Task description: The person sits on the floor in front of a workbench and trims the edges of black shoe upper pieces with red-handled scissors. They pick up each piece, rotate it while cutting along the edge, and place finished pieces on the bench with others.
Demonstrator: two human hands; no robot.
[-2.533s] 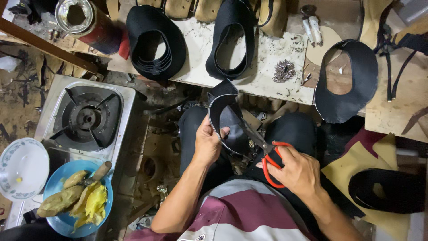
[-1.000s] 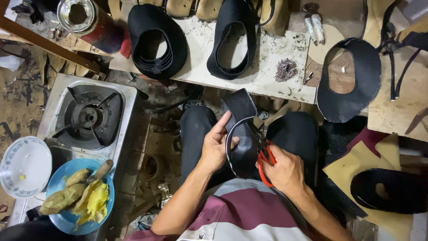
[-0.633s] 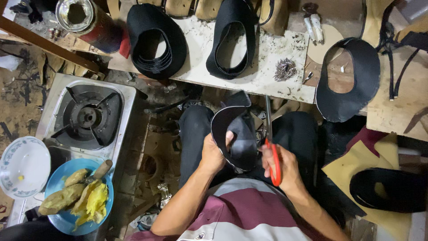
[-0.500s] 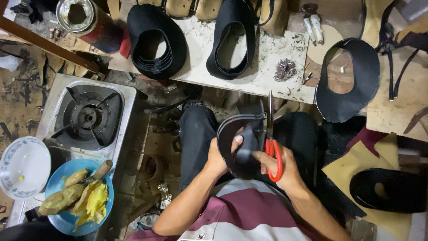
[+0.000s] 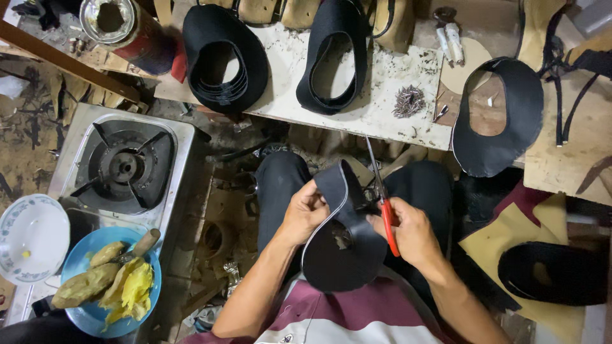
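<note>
Over the lap, the left hand (image 5: 305, 213) pinches the curled strip edge of a smooth black leather shoe upper (image 5: 341, 251). The right hand (image 5: 411, 234) is closed around red-handled scissors (image 5: 382, 197), blades pointing toward the workbench's (image 5: 382, 121) chalky, scuffed near edge, where small metal nails (image 5: 408, 100) are heaped.

A stove (image 5: 124, 167) stands left of the person's knees, with a bowl (image 5: 111, 290) nearer and a plate (image 5: 32, 237) further left. On the table (image 5: 287, 70) ahead lie cut pieces (image 5: 223, 57) and what may be nails (image 5: 408, 100).
</note>
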